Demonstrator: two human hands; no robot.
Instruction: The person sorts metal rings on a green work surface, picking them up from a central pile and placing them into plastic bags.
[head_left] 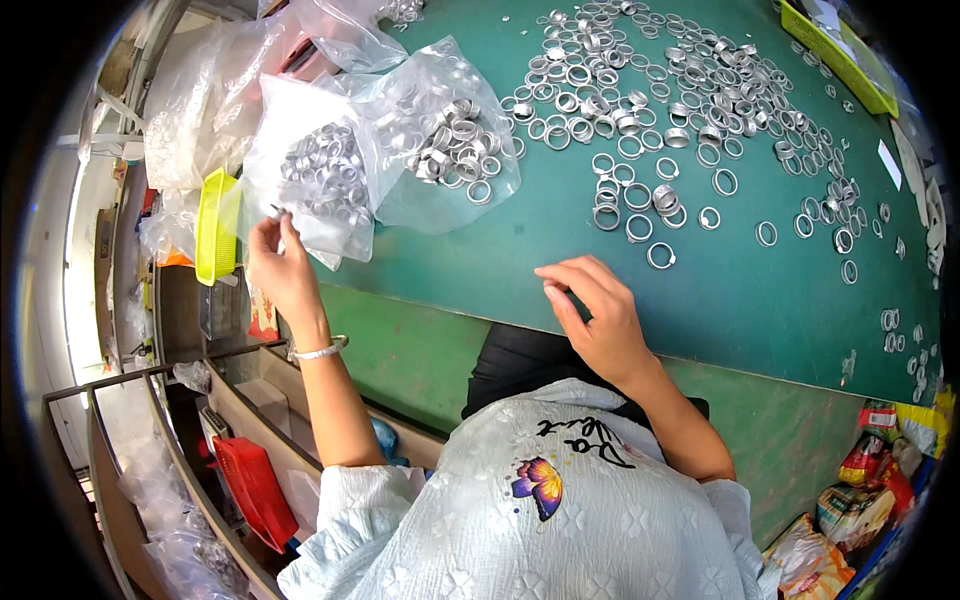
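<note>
My left hand (282, 268) is raised beside the clear plastic bags, its thumb and forefinger closed on a small metal ring (278, 212). Right behind the fingertips lies a bag of silvery rings (325, 185). A second open bag (450, 205) overlaps it, with more rings (460, 150) inside. My right hand (605, 320) hovers at or rests on the near edge of the green table, which I cannot tell. Its fingers are loosely bent, thumb apart, with nothing seen in them. Loose metal rings (660, 256) lie beyond it.
A large spread of rings (690, 90) covers the far right of the green table (450, 270). A yellow-green basket (213, 228) stands at the left edge, another basket (845, 60) at the far right. Below left are shelves with a red bin (255, 490); coloured packages (860, 510) lie lower right.
</note>
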